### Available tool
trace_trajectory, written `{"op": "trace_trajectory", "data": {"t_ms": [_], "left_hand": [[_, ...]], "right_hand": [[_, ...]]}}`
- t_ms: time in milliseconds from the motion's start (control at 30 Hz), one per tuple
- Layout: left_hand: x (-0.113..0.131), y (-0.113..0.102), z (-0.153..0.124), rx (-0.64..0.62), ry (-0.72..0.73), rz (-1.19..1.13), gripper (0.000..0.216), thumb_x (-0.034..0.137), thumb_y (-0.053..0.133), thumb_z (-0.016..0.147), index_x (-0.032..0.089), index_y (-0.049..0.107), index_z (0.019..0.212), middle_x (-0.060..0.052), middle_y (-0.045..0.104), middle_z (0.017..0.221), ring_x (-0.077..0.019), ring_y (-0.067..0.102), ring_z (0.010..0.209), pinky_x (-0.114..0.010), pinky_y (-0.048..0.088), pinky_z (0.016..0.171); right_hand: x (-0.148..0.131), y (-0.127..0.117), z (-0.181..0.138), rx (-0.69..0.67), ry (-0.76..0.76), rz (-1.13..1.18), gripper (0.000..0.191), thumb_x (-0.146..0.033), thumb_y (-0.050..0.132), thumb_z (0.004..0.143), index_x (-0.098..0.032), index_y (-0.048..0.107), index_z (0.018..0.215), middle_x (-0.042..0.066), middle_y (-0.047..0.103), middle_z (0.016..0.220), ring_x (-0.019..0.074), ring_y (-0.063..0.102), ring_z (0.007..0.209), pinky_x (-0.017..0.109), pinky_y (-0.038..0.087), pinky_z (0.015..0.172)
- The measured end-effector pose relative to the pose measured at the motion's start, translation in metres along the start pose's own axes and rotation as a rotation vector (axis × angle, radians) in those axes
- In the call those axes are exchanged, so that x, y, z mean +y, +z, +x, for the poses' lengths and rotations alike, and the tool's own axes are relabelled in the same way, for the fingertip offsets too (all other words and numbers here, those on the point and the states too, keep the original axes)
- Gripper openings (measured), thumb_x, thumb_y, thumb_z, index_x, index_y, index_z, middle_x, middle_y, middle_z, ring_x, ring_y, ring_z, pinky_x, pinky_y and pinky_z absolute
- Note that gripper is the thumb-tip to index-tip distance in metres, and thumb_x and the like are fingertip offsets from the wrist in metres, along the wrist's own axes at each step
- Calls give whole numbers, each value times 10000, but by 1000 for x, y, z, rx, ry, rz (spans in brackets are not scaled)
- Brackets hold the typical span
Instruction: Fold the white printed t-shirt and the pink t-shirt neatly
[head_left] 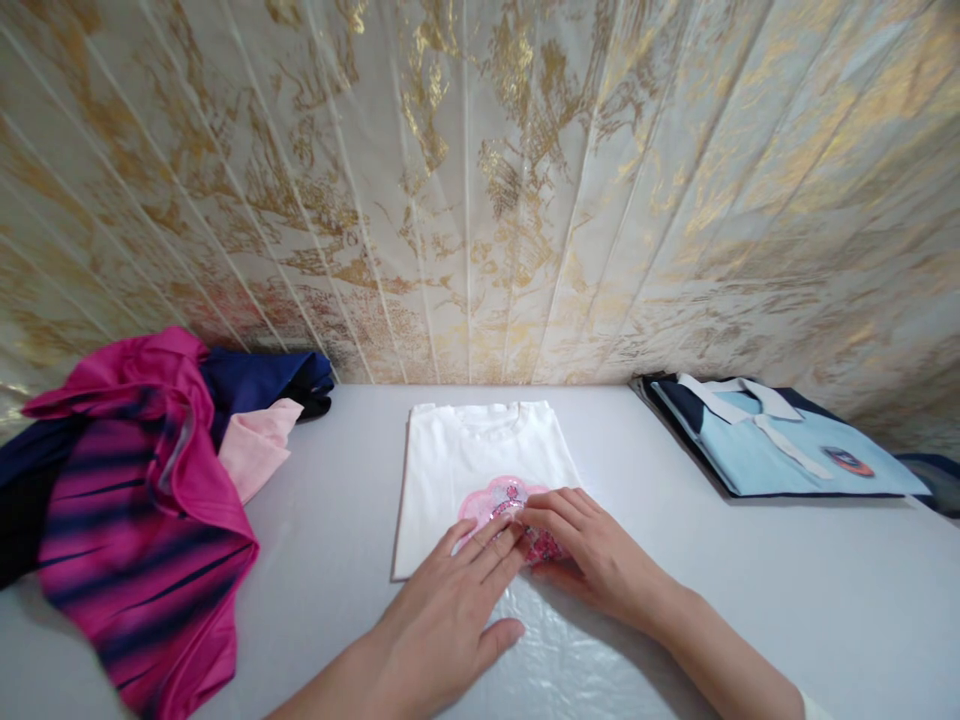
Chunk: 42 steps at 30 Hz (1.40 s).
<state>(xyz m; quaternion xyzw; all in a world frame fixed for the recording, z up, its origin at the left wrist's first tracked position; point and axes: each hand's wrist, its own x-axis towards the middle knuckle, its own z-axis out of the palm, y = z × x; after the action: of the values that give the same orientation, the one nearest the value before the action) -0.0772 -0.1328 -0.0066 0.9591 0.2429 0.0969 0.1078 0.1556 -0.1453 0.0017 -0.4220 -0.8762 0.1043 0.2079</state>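
Observation:
A folded white T-shirt (465,460) with a pink print (501,497) lies at the middle of the white table (787,590), its lower part inside a clear plastic bag (555,640). My left hand (450,610) lies flat on the bag and the shirt's lower edge, fingers stretched out. My right hand (585,545) rests beside it, fingers together and curled onto the pink print. The two hands' fingertips meet on the print.
A heap of loose clothes sits at the left: a pink striped garment (142,520), dark blue fabric (255,380) and a pale pink piece (259,440). A folded light blue polo shirt (787,450) lies at the back right. A gold-patterned wall (480,190) stands behind the table.

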Motion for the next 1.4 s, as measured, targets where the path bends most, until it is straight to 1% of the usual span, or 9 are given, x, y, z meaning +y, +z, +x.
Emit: {"op": "trace_trajectory", "data": {"t_ms": [167,433,600,767,900,1000,1100,1233,1400], "left_hand": [[2,-1,0,6,-9,2,584,381,562,925,218,350,1443,-95,387,1491,-242,328,1387,-451,244,1138],[1,0,-1,-7,-3,38,594,388,570,922,212,351,1445,-81,357,1508,-238,295,1403,-445,235,1141],[-1,4,-2,-7,17,39,641,405,525,946,210,254,1493,-63,301,1533,-226,248,1421,-423,206,1154],[-2,6,-3,-56,4,56,670,394,499,957,217,172,1515,-49,221,1560,-226,199,1436,-430,192,1154],[5,0,0,-45,6,60,645,318,510,944,181,211,1499,-87,241,1559,-252,224,1424,-444,246,1124],[13,-7,5,11,-7,22,452,176,479,933,207,406,1378,-80,394,1479,-256,343,1350,-439,308,1073],[17,-9,16,71,-47,-65,200,119,505,911,210,559,1081,-56,559,1229,-239,492,1144,-404,391,960],[15,-3,33,106,-75,-75,93,156,607,881,196,538,928,-25,576,1015,-228,517,964,-386,424,842],[10,1,45,121,-61,7,106,184,641,870,184,536,886,-28,577,961,-231,520,903,-371,432,774]], "right_hand": [[-1,2,2,-29,-67,-40,334,-294,496,964,-217,496,1289,103,616,1121,229,558,1006,390,466,848],[-1,0,2,-34,-26,-42,282,-256,461,982,-231,520,1257,81,615,1110,222,551,985,380,455,847],[-3,-3,0,-37,3,14,400,-320,587,909,-211,493,1282,114,571,1193,262,528,1043,430,449,897],[1,-2,2,51,50,130,260,-220,445,974,-213,516,1224,104,592,1128,227,538,1009,392,466,877],[8,-4,-2,103,40,185,219,-169,399,977,-206,550,1132,97,601,1050,214,540,956,367,468,828],[8,-6,-5,100,6,214,184,-134,410,960,-211,574,992,75,608,972,205,535,891,346,449,765],[5,-6,-7,67,12,267,182,-95,425,929,-217,559,942,50,621,895,194,522,825,322,429,712],[2,-8,-10,26,99,327,188,-64,477,864,-219,542,946,37,607,877,197,513,834,314,433,718],[2,-12,-11,-12,124,391,251,-30,512,809,-226,529,965,36,575,973,195,515,940,337,436,850]]}}
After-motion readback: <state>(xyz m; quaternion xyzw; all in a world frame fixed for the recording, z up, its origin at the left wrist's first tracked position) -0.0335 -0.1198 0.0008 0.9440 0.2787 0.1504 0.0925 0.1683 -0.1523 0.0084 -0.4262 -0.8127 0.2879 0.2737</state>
